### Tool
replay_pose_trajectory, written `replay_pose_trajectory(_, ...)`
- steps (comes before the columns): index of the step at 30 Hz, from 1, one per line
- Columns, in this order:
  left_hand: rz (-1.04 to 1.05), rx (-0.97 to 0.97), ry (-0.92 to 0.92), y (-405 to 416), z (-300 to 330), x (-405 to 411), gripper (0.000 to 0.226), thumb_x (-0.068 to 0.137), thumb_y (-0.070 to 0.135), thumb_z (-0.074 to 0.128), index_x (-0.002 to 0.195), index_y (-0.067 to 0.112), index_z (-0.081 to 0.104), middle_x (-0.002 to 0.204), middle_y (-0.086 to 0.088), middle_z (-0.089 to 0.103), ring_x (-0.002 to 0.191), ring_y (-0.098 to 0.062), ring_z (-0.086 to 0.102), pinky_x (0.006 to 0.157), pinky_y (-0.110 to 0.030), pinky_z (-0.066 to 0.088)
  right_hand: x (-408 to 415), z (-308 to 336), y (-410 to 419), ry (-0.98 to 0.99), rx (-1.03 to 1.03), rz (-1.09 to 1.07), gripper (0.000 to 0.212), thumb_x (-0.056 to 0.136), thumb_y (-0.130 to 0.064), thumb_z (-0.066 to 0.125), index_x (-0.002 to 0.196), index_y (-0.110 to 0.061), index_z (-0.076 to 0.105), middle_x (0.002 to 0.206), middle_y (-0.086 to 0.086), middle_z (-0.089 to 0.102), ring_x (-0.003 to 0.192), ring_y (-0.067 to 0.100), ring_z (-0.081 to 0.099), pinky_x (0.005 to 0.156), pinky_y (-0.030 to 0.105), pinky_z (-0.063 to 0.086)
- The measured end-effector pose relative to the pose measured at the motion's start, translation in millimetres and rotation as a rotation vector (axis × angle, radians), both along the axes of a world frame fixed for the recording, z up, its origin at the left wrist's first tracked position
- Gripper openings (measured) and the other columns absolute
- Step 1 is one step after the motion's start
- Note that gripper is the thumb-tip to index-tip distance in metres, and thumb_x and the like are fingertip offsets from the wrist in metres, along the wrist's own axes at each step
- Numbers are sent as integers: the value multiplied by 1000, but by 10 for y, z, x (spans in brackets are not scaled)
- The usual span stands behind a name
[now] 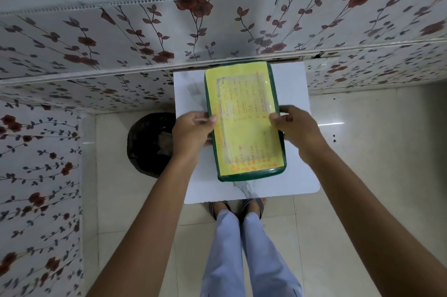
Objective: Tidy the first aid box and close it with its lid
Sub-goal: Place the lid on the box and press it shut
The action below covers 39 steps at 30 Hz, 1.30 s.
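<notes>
The first aid box's lid [244,125] is a green rectangle covered by a yellow sheet with orange writing under clear tape. It lies flat over the box on a small white table [297,151], and the box beneath it is hidden. My left hand [192,131] grips the lid's left long edge, thumb on top. At the right long edge my right hand [296,127] grips the same way. Both hands hold it near its middle.
A dark round bin [148,144] stands on the tiled floor just left of the table. Floral wall panels [96,50] close off the back and the left side. My legs and sandalled feet [238,207] are at the table's near edge.
</notes>
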<state>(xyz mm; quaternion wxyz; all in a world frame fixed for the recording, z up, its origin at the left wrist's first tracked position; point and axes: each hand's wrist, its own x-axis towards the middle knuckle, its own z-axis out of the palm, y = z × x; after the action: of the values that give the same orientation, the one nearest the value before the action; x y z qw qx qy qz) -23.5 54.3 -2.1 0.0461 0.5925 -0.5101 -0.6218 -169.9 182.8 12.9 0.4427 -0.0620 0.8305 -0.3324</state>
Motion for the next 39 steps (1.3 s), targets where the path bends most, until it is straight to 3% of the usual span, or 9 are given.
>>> replay_pose_trajectory(5, 2, -120, -102, 108, -74, 19, 14, 89, 22, 57, 78, 13, 59, 89, -13, 69, 85, -31, 68, 74, -47, 58, 42, -94, 45, 8, -5, -172, 21, 90, -25, 56, 107, -13, 56, 98, 3, 62, 86, 21, 59, 70, 31, 45)
replay_pose_trajectory(10, -25, -62, -85, 52, -41, 39, 17, 89, 20, 57, 89, 4, 61, 91, -14, 68, 83, -31, 68, 72, -44, 59, 42, -104, 73, -23, -25, -183, 17, 88, -27, 59, 99, -15, 56, 103, 6, 66, 95, 27, 62, 86, 43, 53)
replay_pose_trajectory(12, -55, 52, -44, 37, -10, 107, 22, 89, 22, 58, 94, 1, 57, 92, -12, 67, 83, -29, 66, 72, -43, 58, 49, -72, 138, -76, -56, -139, 23, 86, -27, 62, 106, -16, 55, 105, 7, 66, 98, 27, 63, 90, 48, 53)
replay_pose_trajectory(16, -217, 239, -64, 290, 39, 342, 26, 83, 19, 65, 94, 3, 48, 94, -11, 64, 85, -25, 65, 68, -39, 58, 213, -49, 431, -166, -6, 27, 52, 78, -22, 73, 122, -24, 45, 93, -1, 58, 91, 20, 61, 81, 40, 56)
replay_pose_trajectory(23, -268, 143, -133, 314, -13, 337, 23, 85, 18, 63, 95, 3, 48, 95, -14, 63, 88, -31, 65, 75, -48, 57, 250, -111, 447, -117, 1, -60, 48, 78, -20, 73, 119, -21, 49, 94, 4, 61, 95, 26, 62, 78, 38, 55)
replay_pose_trajectory(26, -258, 167, -119, 303, 37, 351, 29, 83, 18, 65, 100, 1, 49, 102, -18, 64, 86, -28, 66, 71, -44, 58, 295, -46, 462, -72, -5, 14, 52, 81, -25, 69, 127, -21, 45, 99, 3, 59, 93, 23, 60, 74, 33, 53)
replay_pose_trajectory(31, -400, 185, -203, 515, 68, 474, 48, 71, 16, 77, 106, 3, 46, 99, -4, 60, 84, -18, 63, 71, -38, 59, 479, 3, 655, -35, 28, 176, 72, 78, -19, 73, 138, -24, 33, 106, 3, 56, 93, 20, 56, 84, 39, 50)
replay_pose_trajectory(35, -265, 128, -183, 697, 47, 505, 41, 75, 10, 73, 104, 0, 46, 89, -2, 60, 69, -13, 64, 69, -34, 59, 596, -62, 743, 68, 5, 106, 70, 77, -18, 73, 137, -26, 38, 91, 7, 60, 84, 20, 58, 77, 33, 49)
replay_pose_trajectory(39, -283, 108, -189, 672, 35, 507, 40, 74, 9, 73, 103, 1, 47, 85, 3, 59, 69, -15, 63, 65, -31, 58, 582, -123, 752, 62, 10, 114, 70, 76, -19, 74, 136, -28, 39, 94, 13, 67, 87, 25, 63, 75, 32, 50)
